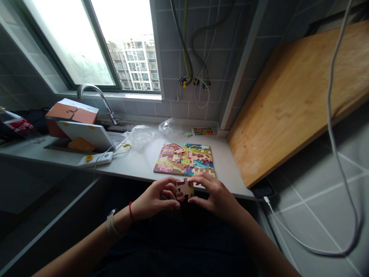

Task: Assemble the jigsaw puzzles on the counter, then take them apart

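Note:
A jigsaw puzzle piece (184,187), pale brown with some yellow along its right side, is held up just in front of the counter's edge. My right hand (215,195) pinches it between thumb and fingers on the right. On the left, my left hand (163,194) has its curled fingers and thumb closed at the piece's edge. Beyond both hands lies a colourful farm-scene jigsaw puzzle (184,159) on the white counter. Its pieces sit in a board, some of them overlapping or raised.
Crumpled clear plastic (142,134) and a small picture card (203,131) lie behind the puzzle. A power strip (96,159), an orange box (70,113) and a faucet (96,92) are on the left. A large wooden board (300,96) leans at right, near a phone (263,190) with a cable.

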{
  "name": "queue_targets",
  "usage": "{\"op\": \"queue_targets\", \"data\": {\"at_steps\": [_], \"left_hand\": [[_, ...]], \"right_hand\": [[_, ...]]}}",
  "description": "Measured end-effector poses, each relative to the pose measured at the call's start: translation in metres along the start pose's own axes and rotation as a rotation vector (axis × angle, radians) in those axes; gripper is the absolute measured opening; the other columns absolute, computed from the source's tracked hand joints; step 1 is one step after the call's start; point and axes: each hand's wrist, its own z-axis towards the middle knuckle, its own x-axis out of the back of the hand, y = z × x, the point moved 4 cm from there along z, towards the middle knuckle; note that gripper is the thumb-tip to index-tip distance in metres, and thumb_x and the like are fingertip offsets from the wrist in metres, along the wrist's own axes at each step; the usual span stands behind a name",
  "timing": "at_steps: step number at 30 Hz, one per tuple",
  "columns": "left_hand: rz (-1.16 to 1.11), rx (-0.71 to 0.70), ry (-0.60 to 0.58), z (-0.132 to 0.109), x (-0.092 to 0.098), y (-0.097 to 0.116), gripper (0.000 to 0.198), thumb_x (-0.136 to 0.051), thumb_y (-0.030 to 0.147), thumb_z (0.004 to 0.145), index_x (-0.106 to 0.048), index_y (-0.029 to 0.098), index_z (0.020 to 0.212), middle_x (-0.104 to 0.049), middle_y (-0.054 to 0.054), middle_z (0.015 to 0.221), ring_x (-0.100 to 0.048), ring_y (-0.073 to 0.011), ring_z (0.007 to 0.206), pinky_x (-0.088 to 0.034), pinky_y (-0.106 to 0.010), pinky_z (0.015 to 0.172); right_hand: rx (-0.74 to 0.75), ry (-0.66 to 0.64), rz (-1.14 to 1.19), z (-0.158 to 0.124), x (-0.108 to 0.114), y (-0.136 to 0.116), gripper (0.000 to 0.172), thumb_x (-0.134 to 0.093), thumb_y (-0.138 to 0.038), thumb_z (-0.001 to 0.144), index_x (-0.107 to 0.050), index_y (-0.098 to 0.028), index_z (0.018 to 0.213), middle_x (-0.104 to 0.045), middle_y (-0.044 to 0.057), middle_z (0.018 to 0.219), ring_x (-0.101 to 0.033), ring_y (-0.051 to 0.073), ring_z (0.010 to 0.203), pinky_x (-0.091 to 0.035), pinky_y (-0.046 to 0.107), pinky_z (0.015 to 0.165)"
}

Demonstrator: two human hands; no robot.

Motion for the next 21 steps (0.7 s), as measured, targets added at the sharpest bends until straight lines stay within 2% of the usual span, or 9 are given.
{"op": "queue_targets", "data": {"at_steps": [5,11,16,21], "left_hand": [[0.031,-0.066,0.033,-0.002,-0.003,-0.001,0.044,-0.086,0.032,0.082,-0.063,0.016,0.117,-0.074,-0.003,0.088,-0.075,-0.0176,0.079,-0.059,-0.029,0.075],[-0.008,-0.161,-0.01,-0.008,-0.009,0.012,0.023,-0.08,0.027,0.089,-0.07,0.013,0.103,-0.075,-0.006,0.093,-0.074,-0.0168,0.082,-0.061,-0.028,0.075],[-0.067,-0.147,-0.021,-0.009,-0.013,0.015,0.023,-0.077,0.03,0.092,-0.07,0.013,0.106,-0.078,-0.008,0.087,-0.074,-0.0155,0.078,-0.06,-0.027,0.075],[-0.035,-0.126,-0.01,-0.007,-0.013,0.017,0.024,-0.076,0.033,0.093,-0.074,0.012,0.105,-0.079,-0.009,0.088,-0.073,-0.0154,0.079,-0.059,-0.026,0.074]], "right_hand": [[0.024,0.042,-0.037,-0.001,0.008,-0.005,0.046,-0.085,-0.029,0.083,-0.063,-0.027,0.123,-0.068,0.009,0.124,-0.066,0.027,0.117,-0.054,0.04,0.1],[0.081,0.116,-0.045,-0.005,0.012,-0.02,0.045,-0.083,-0.03,0.085,-0.059,-0.027,0.123,-0.068,0.009,0.123,-0.066,0.026,0.115,-0.056,0.038,0.097],[0.108,0.169,-0.064,-0.006,0.011,-0.024,0.043,-0.082,-0.029,0.086,-0.057,-0.027,0.12,-0.07,0.007,0.117,-0.067,0.026,0.112,-0.057,0.038,0.095],[0.068,0.184,-0.074,-0.007,0.008,-0.018,0.044,-0.081,-0.03,0.087,-0.057,-0.027,0.124,-0.071,0.007,0.113,-0.069,0.025,0.104,-0.058,0.037,0.088]]}}
